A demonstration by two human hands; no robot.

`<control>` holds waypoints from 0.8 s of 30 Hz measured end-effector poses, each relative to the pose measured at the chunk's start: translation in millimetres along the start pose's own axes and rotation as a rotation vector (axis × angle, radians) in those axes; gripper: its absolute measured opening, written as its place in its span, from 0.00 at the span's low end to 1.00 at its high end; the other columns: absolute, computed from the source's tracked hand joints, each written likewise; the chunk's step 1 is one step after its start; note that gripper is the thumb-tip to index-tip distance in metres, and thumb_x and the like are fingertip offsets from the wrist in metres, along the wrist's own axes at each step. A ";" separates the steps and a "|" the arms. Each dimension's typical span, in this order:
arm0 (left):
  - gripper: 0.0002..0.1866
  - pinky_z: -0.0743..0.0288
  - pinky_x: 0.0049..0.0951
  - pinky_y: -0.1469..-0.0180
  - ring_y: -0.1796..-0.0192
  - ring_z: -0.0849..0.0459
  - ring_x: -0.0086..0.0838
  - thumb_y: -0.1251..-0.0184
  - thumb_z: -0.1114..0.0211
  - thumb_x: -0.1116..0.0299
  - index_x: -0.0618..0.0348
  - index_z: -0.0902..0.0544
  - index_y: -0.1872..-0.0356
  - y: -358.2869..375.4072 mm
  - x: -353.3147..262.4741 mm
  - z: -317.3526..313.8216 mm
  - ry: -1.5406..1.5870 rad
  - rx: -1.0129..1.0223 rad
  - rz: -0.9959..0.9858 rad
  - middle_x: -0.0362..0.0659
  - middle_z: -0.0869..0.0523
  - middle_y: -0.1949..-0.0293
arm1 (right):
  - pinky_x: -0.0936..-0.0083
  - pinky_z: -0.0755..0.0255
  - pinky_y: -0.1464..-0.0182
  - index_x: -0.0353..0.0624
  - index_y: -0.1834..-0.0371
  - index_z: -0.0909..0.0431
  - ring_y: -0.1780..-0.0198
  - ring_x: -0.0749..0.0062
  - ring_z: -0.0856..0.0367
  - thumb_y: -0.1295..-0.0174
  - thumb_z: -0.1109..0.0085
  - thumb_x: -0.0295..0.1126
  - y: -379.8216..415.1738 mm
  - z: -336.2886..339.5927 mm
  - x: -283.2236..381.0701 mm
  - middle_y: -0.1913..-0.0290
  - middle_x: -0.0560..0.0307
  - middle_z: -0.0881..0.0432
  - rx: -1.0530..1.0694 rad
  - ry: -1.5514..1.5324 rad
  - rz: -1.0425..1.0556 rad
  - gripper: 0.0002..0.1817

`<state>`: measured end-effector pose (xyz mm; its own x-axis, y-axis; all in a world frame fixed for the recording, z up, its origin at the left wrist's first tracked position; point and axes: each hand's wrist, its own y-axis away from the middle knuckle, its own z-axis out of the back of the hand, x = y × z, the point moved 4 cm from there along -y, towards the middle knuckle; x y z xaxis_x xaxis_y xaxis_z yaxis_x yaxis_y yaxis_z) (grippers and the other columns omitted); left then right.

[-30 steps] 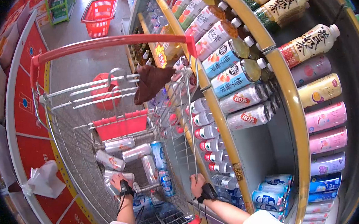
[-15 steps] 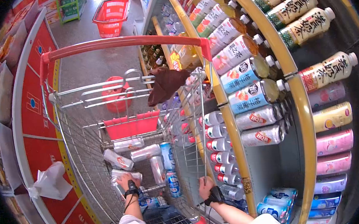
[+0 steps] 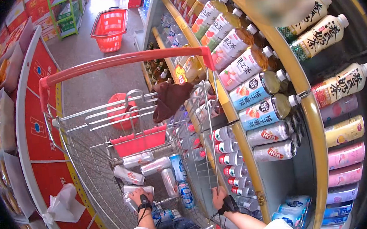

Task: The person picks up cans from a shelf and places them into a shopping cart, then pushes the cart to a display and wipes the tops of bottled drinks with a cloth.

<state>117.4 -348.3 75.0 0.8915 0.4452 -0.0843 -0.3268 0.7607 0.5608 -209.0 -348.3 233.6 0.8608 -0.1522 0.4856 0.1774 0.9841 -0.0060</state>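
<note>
Before me is a wire shopping cart (image 3: 75, 145) with a red handle (image 3: 122, 59). My left hand (image 3: 142, 195) reaches down inside it, fingers curled over a silver can (image 3: 129, 202) lying at the left side. Another silver can (image 3: 138, 189) lies just beyond the fingers. My right hand (image 3: 219, 197) is closed at the cart's right side wires, by the shelf. More silver cans (image 3: 155, 165) and blue cans (image 3: 179, 167) lie on the cart floor. A dark brown cloth (image 3: 171, 99) hangs over the cart's wire bars.
Shelves on the right hold bottled teas (image 3: 257, 88), silver cans (image 3: 274, 151), pink cans (image 3: 345, 155) and a blue wrapped pack (image 3: 292, 212). A red basket (image 3: 109, 29) and a red stool (image 3: 122, 111) stand on the floor. A red-panelled display (image 3: 40, 127) with a white plastic bag (image 3: 65, 205) lines the left.
My view has tilted up slightly, so the cart and shelves sit lower in the picture. Both hands keep about the same places on the can and the cart side.
</note>
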 end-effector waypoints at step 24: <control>0.15 0.30 0.44 0.59 0.65 0.21 0.46 0.59 0.38 0.59 0.61 0.19 0.74 35.3 -10.2 19.3 0.095 -0.430 -0.179 0.54 0.20 0.71 | 0.63 0.34 0.66 0.35 0.70 0.26 0.68 0.49 0.26 0.41 0.48 0.34 -13.7 -16.6 -4.2 0.74 0.44 0.25 -0.152 -0.109 0.114 0.11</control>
<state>102.8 -335.1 111.6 0.9195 0.3150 -0.2350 -0.2886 0.9471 0.1401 -207.2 -362.6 217.1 0.8241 -0.0220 0.5659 0.1591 0.9680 -0.1941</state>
